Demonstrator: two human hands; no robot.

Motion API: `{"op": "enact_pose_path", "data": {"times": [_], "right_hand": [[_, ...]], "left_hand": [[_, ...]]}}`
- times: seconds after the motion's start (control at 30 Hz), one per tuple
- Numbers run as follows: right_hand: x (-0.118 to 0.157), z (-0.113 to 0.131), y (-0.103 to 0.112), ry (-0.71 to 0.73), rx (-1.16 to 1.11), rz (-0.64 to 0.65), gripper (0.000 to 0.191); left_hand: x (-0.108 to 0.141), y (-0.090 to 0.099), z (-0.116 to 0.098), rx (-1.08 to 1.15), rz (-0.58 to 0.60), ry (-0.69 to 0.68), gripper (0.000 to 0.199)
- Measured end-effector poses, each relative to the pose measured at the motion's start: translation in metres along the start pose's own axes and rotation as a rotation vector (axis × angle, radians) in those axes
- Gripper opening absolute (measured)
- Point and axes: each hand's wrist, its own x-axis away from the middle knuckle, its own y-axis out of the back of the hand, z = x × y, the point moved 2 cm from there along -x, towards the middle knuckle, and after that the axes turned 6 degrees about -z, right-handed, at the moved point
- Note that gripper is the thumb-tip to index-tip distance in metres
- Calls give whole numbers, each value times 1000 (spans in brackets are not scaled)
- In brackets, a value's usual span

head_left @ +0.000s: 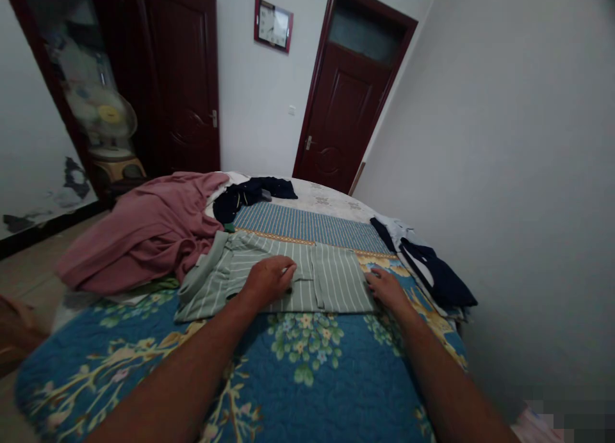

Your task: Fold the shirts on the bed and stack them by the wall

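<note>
"From the head view, where's the striped green garment point(305, 263)?"
"Spread across the blue flowered quilt point(336, 385)."
"Is it gripped?"
"Can't tell: the left hand point(270, 277) is curled over its middle, the right hand point(387, 288) loosely bent at its right edge."

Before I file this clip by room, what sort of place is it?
Probably a home bedroom: a flowered quilt under the striped garment, a wall clock and an electric fan.

Bare left forearm point(177, 372) and right forearm point(437, 366) angle inward from the near side; the left hand point(271, 277) curls knuckles-up, the right hand point(387, 288) loosely bent, fingers parted.
</note>
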Motion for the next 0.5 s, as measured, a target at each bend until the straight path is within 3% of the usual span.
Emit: {"op": "enact_pose_path", "data": {"times": [0.1, 0.23, 0.37, 0.5], "right_hand": [[-13, 6, -6, -48, 4, 130, 39], [-13, 20, -14, -91, -101, 210, 25], [-12, 42, -12, -115, -274, 246, 23], [-10, 79, -2, -3, -205, 186, 27]], "left_hand": [[-4, 5, 11, -24, -92, 80, 33], [-8, 14, 27, 9, -180, 197, 34], [-10, 17, 35, 143, -252, 273, 33], [-11, 14, 34, 358, -222, 354, 33]]}}
